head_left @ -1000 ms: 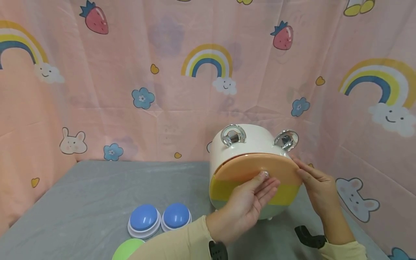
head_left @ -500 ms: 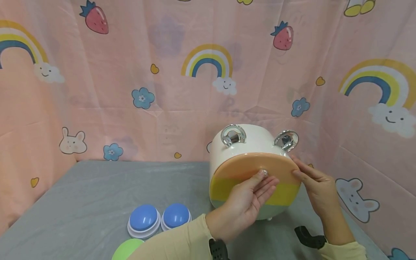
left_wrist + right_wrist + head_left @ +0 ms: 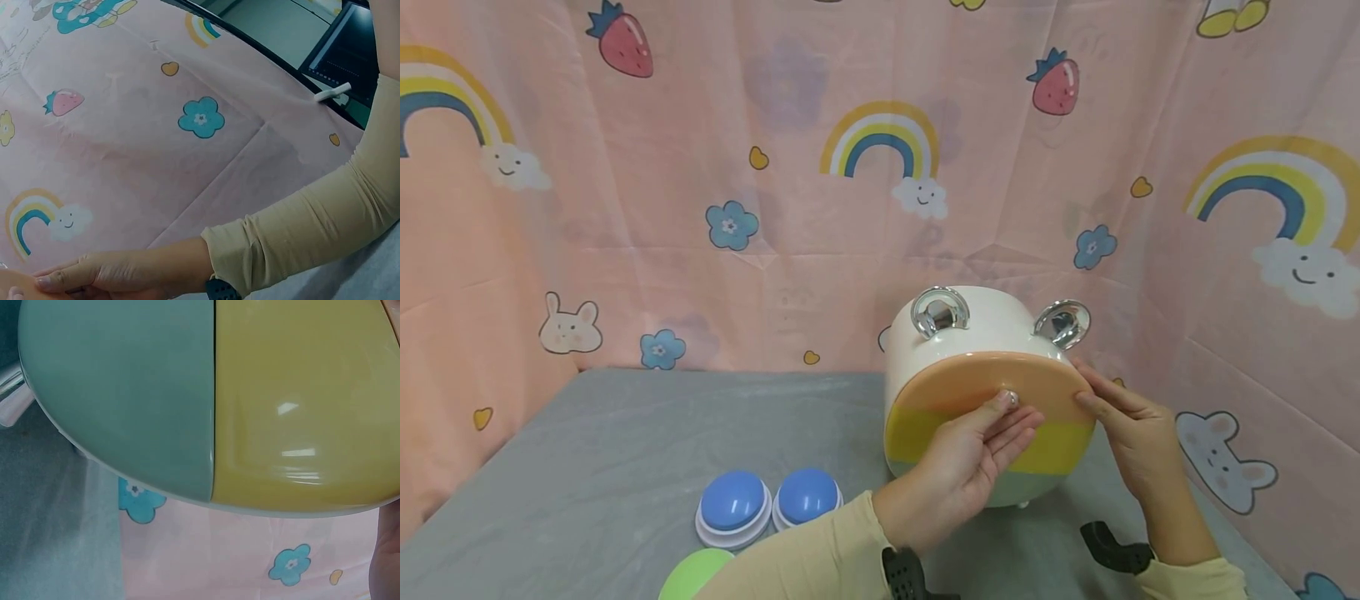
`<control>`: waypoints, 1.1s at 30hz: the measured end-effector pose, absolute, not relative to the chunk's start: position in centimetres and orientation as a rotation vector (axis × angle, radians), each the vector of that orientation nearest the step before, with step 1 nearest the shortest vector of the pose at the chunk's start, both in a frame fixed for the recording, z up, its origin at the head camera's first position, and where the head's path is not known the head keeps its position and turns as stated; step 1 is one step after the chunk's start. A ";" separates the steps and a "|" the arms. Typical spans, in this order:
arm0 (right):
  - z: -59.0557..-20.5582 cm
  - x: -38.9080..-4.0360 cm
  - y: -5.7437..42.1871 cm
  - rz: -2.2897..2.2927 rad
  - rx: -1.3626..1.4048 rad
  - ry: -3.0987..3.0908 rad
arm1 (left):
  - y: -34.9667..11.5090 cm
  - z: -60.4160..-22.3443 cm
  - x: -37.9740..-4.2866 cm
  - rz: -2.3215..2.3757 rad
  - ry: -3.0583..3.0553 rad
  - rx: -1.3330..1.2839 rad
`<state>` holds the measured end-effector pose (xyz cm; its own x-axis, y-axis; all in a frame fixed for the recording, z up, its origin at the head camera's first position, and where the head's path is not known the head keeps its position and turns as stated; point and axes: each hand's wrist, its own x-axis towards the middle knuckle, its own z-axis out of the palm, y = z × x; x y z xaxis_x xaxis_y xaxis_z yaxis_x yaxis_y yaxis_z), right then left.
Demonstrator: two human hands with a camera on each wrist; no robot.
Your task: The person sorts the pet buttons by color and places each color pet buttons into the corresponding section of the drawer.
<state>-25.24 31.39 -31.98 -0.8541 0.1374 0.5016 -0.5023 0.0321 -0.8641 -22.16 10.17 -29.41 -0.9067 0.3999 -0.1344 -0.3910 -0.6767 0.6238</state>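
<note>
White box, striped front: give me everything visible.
The white box has a glossy, rounded, plastic-looking body with two chrome-like ears on top. Its front bears an orange panel, yellow panel and green panel, top to bottom, with a dark seam between yellow and green. The orange panel looks flush. The box stands on the grey table, front toward the wearer, a small foot showing. The left hand pinches the orange panel's knob; the right hand grips the edge at the wearer's right.

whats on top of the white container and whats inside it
On top of the white container are two silver ring-shaped pieces. Its inside is hidden by the orange, yellow and green front.
</note>
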 end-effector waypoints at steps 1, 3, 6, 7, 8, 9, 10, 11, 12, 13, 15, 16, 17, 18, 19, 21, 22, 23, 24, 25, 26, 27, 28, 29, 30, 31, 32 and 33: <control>-32.0 -25.2 31.4 1.869 0.366 -1.867 | 10.1 -29.5 -22.2 2.534 0.949 0.025; -32.0 -25.2 31.3 1.863 0.368 -1.869 | 10.0 -29.5 -22.3 2.525 0.970 0.036; -32.0 -25.2 31.4 1.865 0.378 -1.858 | 10.0 -29.7 -22.5 2.509 1.007 0.051; -32.0 -25.3 31.4 1.867 0.381 -1.855 | 9.9 -29.7 -22.5 2.502 1.017 0.051; -32.1 -25.3 31.4 1.873 0.384 -1.851 | 9.9 -29.7 -22.5 2.496 1.024 0.050; -32.1 -25.3 31.4 1.877 0.385 -1.850 | 9.9 -29.8 -22.5 2.490 1.028 0.052; -32.1 -25.3 31.4 1.878 0.385 -1.851 | 9.8 -29.8 -22.4 2.486 1.031 0.048; -32.2 -25.3 31.4 1.883 0.383 -1.851 | 9.8 -29.8 -22.4 2.483 1.035 0.051; -32.2 -25.3 31.4 1.886 0.380 -1.852 | 9.7 -29.8 -22.3 2.479 1.040 0.056; -32.2 -25.3 31.4 1.884 0.377 -1.855 | 9.7 -29.9 -22.1 2.474 1.050 0.061; -32.3 -25.4 31.4 1.876 0.366 -1.863 | 9.5 -30.1 -21.8 2.455 1.073 0.084; -32.3 -25.4 31.5 1.869 0.360 -1.868 | 9.5 -30.2 -21.6 2.441 1.088 0.096; -32.2 -25.4 31.5 1.865 0.357 -1.869 | 9.4 -30.4 -21.4 2.427 1.105 0.110; -32.2 -25.4 31.5 1.855 0.354 -1.872 | 9.4 -30.6 -21.1 2.410 1.122 0.119; -32.2 -25.4 31.5 1.849 0.352 -1.874 | 9.3 -30.8 -20.9 2.392 1.136 0.124; -32.1 -25.4 31.5 1.841 0.352 -1.878 | 9.3 -31.3 -20.5 2.373 1.158 0.133; -32.1 -25.4 31.5 1.836 0.355 -1.881 | 9.3 -31.6 -20.4 2.368 1.168 0.133; -32.1 -25.4 31.5 1.834 0.356 -1.882 | 9.3 -31.8 -20.2 2.367 1.178 0.130; -32.1 -25.3 31.5 1.828 0.351 -1.889 | 9.3 -32.1 -20.1 2.364 1.185 0.128; -32.1 -25.3 31.5 1.828 0.349 -1.893 | 9.3 -32.3 -20.0 2.364 1.188 0.125; -32.0 -25.3 31.5 1.825 0.345 -1.898 | 9.3 -32.4 -19.9 2.364 1.189 0.121; -32.0 -25.3 31.5 1.823 0.341 -1.903 | 9.3 -32.6 -19.8 2.362 1.189 0.115; -32.0 -25.3 31.5 1.818 0.336 -1.909 | 9.3 -32.7 -19.8 2.357 1.188 0.109; -32.0 -25.3 31.5 1.819 0.333 -1.910 | 9.3 -32.9 -19.7 2.351 1.187 0.105; -32.0 -25.3 31.5 1.820 0.335 -1.910 | 9.2 -33.0 -19.7 2.343 1.183 0.099; -31.9 -25.3 31.5 1.824 0.342 -1.905 | 9.2 -33.1 -19.6 2.339 1.183 0.091; -32.0 -25.3 31.5 1.827 0.351 -1.900 | 9.2 -33.2 -19.6 2.331 1.181 0.086; -32.0 -25.3 31.5 1.829 0.361 -1.894 | 9.2 -33.3 -19.6 2.325 1.181 0.075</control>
<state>-25.32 31.52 -31.96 -0.8504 0.1377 0.5078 -0.5028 0.0721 -0.8614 -19.57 9.18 -33.26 -0.8598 0.4770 -0.1820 -0.4284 -0.4802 0.7655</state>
